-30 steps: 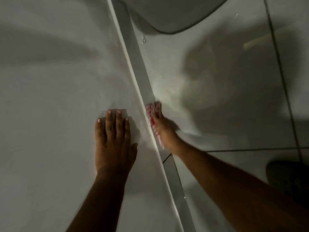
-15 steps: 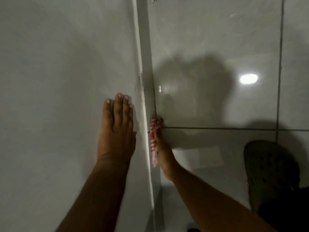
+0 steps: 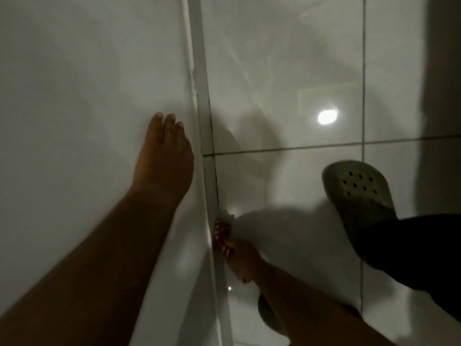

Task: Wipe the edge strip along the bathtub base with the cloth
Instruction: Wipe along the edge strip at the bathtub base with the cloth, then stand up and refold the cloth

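Mid-wipe: the right hand [image 3: 237, 255] grips the red-and-white cloth [image 3: 222, 233] against the grey edge strip [image 3: 199, 71] at the white bathtub panel [image 3: 87, 96]; the left hand [image 3: 164, 156] rests flat there. Next likely sliding on along the strip.

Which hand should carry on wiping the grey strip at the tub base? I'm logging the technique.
The right hand: it grips the red-and-white cloth against the grey edge strip. The left hand lies flat on the white bathtub side, holding nothing.
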